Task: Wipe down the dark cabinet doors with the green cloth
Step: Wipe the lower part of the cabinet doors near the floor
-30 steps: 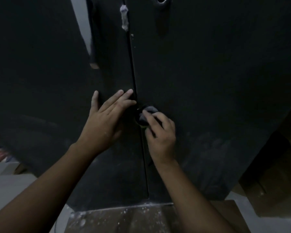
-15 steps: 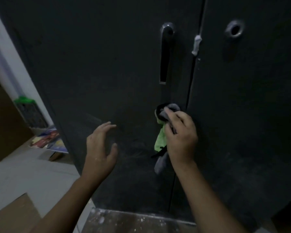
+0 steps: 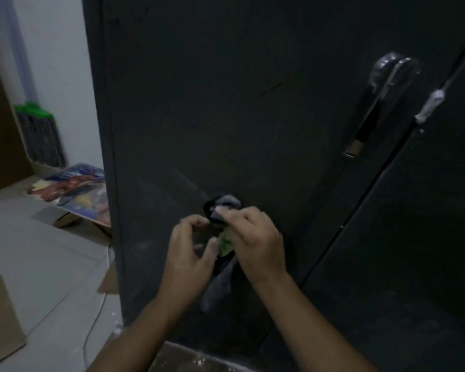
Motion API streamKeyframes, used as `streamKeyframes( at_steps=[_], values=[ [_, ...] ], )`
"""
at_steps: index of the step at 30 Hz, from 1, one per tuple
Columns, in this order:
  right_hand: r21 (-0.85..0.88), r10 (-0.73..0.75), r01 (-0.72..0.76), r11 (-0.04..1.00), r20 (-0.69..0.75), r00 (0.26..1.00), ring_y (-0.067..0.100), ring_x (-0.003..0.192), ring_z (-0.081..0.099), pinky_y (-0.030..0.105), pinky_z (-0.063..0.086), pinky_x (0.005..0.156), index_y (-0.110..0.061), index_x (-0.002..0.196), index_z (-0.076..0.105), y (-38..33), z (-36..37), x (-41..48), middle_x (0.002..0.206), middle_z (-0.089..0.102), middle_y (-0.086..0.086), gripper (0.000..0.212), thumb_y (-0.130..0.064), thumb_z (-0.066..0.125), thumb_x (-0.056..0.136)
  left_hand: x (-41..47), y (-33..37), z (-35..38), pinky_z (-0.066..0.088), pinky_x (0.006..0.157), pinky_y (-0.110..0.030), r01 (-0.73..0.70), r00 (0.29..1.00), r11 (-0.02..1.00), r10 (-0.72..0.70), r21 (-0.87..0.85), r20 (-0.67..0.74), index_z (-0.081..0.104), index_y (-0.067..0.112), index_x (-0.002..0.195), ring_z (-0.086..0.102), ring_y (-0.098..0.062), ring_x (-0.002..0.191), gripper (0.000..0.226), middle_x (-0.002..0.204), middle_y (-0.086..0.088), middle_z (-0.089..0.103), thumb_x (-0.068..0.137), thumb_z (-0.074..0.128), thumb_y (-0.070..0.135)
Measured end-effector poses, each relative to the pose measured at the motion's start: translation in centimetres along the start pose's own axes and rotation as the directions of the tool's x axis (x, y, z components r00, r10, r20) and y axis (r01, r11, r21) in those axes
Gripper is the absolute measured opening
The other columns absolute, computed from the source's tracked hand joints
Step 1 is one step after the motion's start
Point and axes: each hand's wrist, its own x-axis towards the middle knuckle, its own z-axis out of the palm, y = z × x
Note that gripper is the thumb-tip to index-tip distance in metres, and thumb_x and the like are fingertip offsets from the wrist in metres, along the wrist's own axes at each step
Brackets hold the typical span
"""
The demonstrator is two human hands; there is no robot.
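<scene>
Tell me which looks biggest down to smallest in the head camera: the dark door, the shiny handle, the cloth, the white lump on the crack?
1. dark door, by far.
2. handle and cloth: about alike, and the cloth is partly covered, so no ranking.
3. white lump, smallest.

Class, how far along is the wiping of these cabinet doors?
Done: faint streaks on the left door. In hand: the right hand holds the cloth against it, left hand beside. Left: pale dust low on the right door.
</scene>
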Motion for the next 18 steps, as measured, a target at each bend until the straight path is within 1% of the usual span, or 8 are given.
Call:
streamKeyframes(
  at_steps=[3,6,8,11,13,15,17,18],
  values=[
    [0.104,0.028,-0.022,0.994,-0.057,0.998,0.017,0.081,0.063,0.034,0.055,0.069,-0.020,0.123,0.070,-1.7,-0.9,3.1,0.095,0.064,0.000,0.034,-0.012,0.062,0.091,0.1,1.0,1.8,0.046,0.101,-0.026,-0.104,0.993,0.992,0.107,-0.066,0.038,0.044,0.022,0.134,0.050,-0.007,0.122,0.046,0.131,0.005,0.049,0.091,0.060,0.018],
    [0.181,0.094,-0.102,0.978,0.052,0.994,0.007,0.094,0.063,0.015,0.051,0.084,-0.020,0.126,0.068,-3.1,-2.4,5.3,0.104,0.067,-0.002,0.038,-0.008,0.063,0.091,0.5,2.8,3.0,0.039,0.107,-0.026,-0.093,0.995,0.980,0.086,-0.178,-0.048,0.036,0.023,0.140,0.042,-0.006,0.132,0.052,0.139,0.016,0.040,0.093,0.058,0.018],
    [0.159,0.080,-0.108,0.981,0.174,0.982,0.004,0.103,0.062,0.013,0.048,0.091,-0.021,0.131,0.065,-3.7,-3.9,6.2,0.113,0.069,-0.003,0.041,-0.010,0.060,0.092,0.4,3.9,3.9,0.036,0.113,-0.033,-0.096,0.995,0.967,0.085,-0.234,-0.058,0.033,0.016,0.146,0.036,-0.015,0.139,0.060,0.148,0.005,0.034,0.091,0.054,0.029],
    [-0.053,0.051,-0.034,0.998,0.371,0.927,0.002,0.090,0.058,0.021,0.050,0.084,-0.030,0.139,0.057,-4.5,-6.8,8.0,0.113,0.068,-0.008,0.048,-0.020,0.055,0.092,2.4,5.3,4.9,0.036,0.112,-0.049,0.071,0.982,0.989,-0.093,-0.133,-0.165,0.031,0.006,0.144,0.034,-0.030,0.136,0.072,0.149,-0.016,0.032,0.087,0.051,0.046],
    [-0.185,-0.070,0.141,0.973,0.344,0.936,0.006,0.081,0.056,0.030,0.052,0.084,-0.033,0.128,0.065,-4.8,-8.8,9.8,0.099,0.071,-0.008,0.042,-0.026,0.049,0.089,4.5,5.5,5.0,0.038,0.105,-0.053,0.089,0.949,0.996,-0.080,0.017,-0.305,0.027,0.010,0.139,0.035,-0.031,0.129,0.062,0.144,-0.015,0.033,0.093,0.060,0.036],
    [-0.251,-0.274,0.331,0.910,0.236,0.932,0.023,0.107,0.064,0.050,0.043,0.107,-0.029,0.115,0.072,-4.0,-10.0,11.8,0.104,0.074,-0.006,0.042,-0.027,0.045,0.083,5.9,4.8,4.5,0.033,0.100,-0.049,0.042,0.931,0.989,0.012,0.141,-0.364,0.029,0.018,0.135,0.037,-0.029,0.122,0.055,0.139,-0.009,0.036,0.092,0.061,0.031],
    [-0.342,-0.388,0.459,0.820,0.256,0.885,0.038,0.143,0.036,0.067,0.015,0.116,-0.030,0.122,0.068,-2.6,-10.4,13.4,0.128,0.066,-0.001,0.045,-0.027,0.047,0.082,6.6,3.6,3.5,0.029,0.092,-0.045,-0.040,0.925,0.969,0.128,0.246,-0.357,0.029,0.022,0.131,0.038,-0.025,0.116,0.055,0.134,-0.003,0.036,0.087,0.062,0.023],
    [-0.385,-0.400,0.502,0.774,0.317,0.860,0.041,0.149,0.020,0.071,0.006,0.115,-0.033,0.129,0.063,-2.0,-10.3,14.0,0.140,0.058,0.003,0.048,-0.029,0.048,0.083,6.8,3.1,2.7,0.027,0.090,-0.043,-0.080,0.914,0.955,0.185,0.287,-0.361,0.029,0.024,0.130,0.038,-0.024,0.115,0.057,0.132,-0.001,0.034,0.084,0.063,0.018]
  ],
)
